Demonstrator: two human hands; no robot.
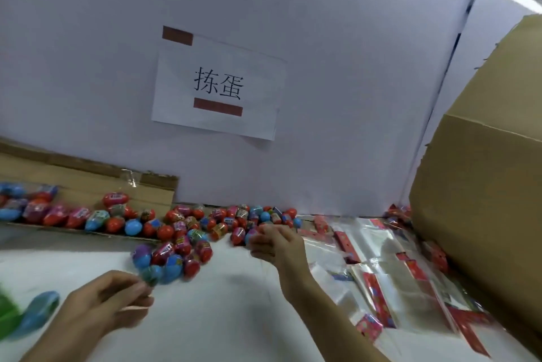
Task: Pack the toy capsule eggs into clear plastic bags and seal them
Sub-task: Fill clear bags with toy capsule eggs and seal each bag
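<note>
Several red, blue and purple toy capsule eggs (205,224) lie in a loose heap along the back of the white table. My left hand (108,300) pinches the corner of a clear bag of eggs (173,256) that lies in front of the heap. My right hand (275,241) reaches to the heap's right end, its fingers curled round a blurred blue egg (250,237). A stack of empty clear plastic bags (378,270) with red printed headers lies to the right of that hand.
A big cardboard box (484,185) stands at the right. More filled bags of eggs (32,209) rest on flat cardboard (88,177) at the back left. A white wall panel carries a paper sign (218,86). A blue and green object (32,314) blurs at the lower left.
</note>
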